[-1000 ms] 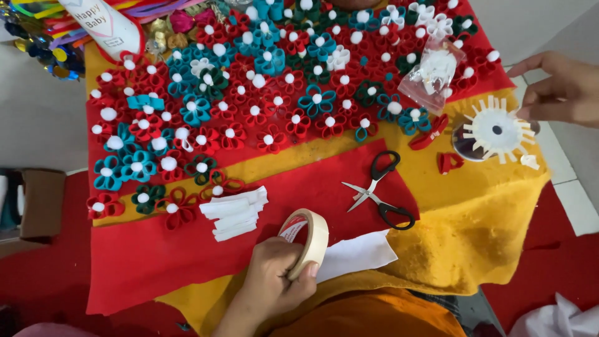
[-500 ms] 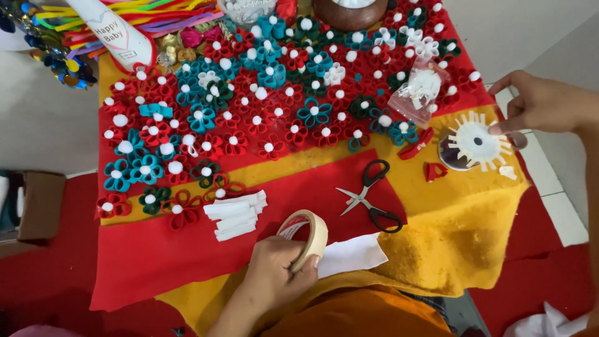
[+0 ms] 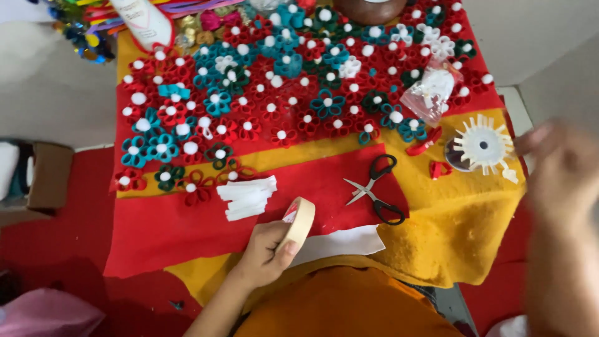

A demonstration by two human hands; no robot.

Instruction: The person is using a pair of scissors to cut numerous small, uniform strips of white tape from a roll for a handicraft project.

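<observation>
My left hand (image 3: pixel 265 253) grips a roll of cream masking tape (image 3: pixel 299 223), held upright on its edge over the red felt sheet (image 3: pixel 162 228). A white paper strip (image 3: pixel 340 243) lies just right of the roll. My right hand (image 3: pixel 561 171) is blurred at the right edge, raised beside a white spoked plastic wheel (image 3: pixel 483 145); it appears to hold nothing. Black-handled scissors (image 3: pixel 377 190) lie open between the two hands. A small stack of white strips (image 3: pixel 246 198) rests just above my left hand.
Many red, teal and dark quilled flowers with white pompom centres (image 3: pixel 281 93) cover the far half of the yellow cloth (image 3: pixel 449 231). A clear bag (image 3: pixel 430 90), red loops (image 3: pixel 427 142), a white glue bottle (image 3: pixel 143 19) and a cardboard box (image 3: pixel 47 175) are also around.
My right hand has come back from the white wheel toward me and to the right, now blurred. The left hand still holds the tape roll, tilted slightly more upright.
</observation>
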